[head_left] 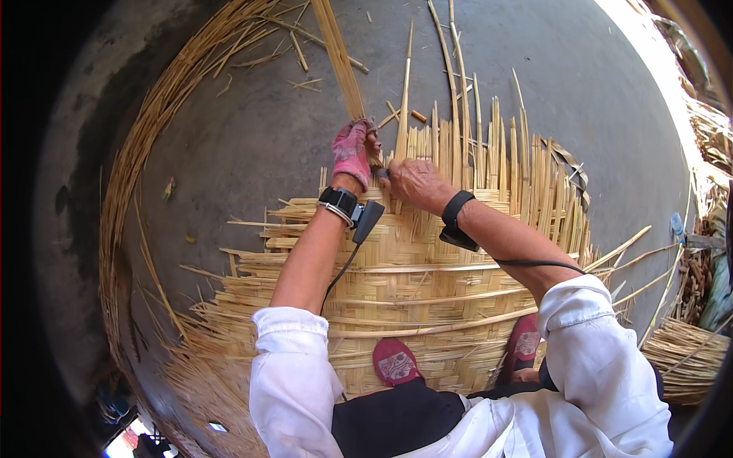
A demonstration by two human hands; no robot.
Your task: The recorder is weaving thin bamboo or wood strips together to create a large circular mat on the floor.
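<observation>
Bamboo strip (341, 65), left hand (352, 153) gripping

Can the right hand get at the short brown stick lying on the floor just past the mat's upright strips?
Probably yes. The right hand is at the mat's far edge, and the short brown stick lies on bare floor just beyond, with only thin upright strips between.

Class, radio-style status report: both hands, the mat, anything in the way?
Left hand, gloved, grips a strip bundle. Right hand pinches a strip at the mat edge. Loose strips on floor beyond; none blocking.
</observation>
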